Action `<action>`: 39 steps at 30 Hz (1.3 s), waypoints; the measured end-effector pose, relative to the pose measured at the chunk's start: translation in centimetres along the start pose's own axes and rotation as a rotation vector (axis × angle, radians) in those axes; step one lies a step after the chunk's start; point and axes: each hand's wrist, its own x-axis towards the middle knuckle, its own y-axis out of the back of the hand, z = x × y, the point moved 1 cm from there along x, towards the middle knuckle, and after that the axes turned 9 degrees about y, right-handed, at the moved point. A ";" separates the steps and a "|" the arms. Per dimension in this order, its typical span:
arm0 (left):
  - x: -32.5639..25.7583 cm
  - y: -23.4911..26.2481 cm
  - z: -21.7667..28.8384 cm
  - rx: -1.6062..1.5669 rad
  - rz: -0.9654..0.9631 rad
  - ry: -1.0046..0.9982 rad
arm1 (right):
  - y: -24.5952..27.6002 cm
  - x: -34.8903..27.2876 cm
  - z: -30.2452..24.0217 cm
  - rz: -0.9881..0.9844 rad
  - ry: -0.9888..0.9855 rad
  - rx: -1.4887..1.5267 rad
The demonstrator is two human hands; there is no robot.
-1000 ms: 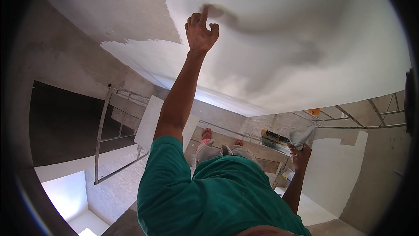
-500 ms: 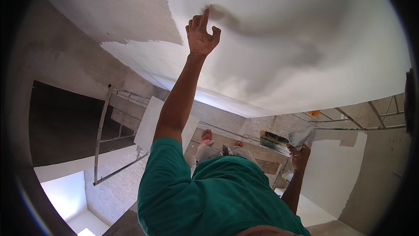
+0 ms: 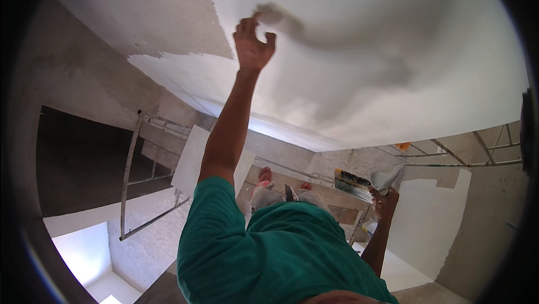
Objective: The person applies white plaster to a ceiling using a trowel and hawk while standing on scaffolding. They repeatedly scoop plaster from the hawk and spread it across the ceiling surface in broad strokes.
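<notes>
Stretched high, my left hand point(image 3: 254, 45) is at the wall's white-coated area point(image 3: 348, 40), its fingers loosely bent and the thumb apart. Nothing shows in it, and its fingertips meet or nearly meet their shadow on the coating. Lower on the right, my right hand point(image 3: 386, 203) is closed on a wide putty knife point(image 3: 352, 180) with a dark, yellowish-edged back. A grey, smeared flat piece point(image 3: 385, 177) sticks up beside it from the same hand; whether it is a second blade or putty on one, I cannot tell.
Bare grey plaster point(image 3: 146, 12) borders the white coat on the left. Metal scaffold frames stand left point(image 3: 130, 175) and right point(image 3: 449, 155). A pale board point(image 3: 191, 158) lies by my left arm. Under my feet are planks point(image 3: 281, 180); a dark opening point(image 3: 95, 163) is far left.
My left hand has shifted slightly left and down, and its straight index finger has bent. The putty knife in my right hand has tilted a little.
</notes>
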 end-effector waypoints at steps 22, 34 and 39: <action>-20.1 7.2 9.9 -0.388 -1.595 0.153 | -8.6 4.6 -6.7 -0.439 0.424 -0.002; -16.0 10.9 0.7 -0.218 -1.413 0.661 | -13.2 5.9 -8.2 -0.267 0.431 0.181; -0.5 17.5 6.5 -0.629 -0.496 0.377 | -9.1 5.8 -5.4 -0.145 0.068 0.106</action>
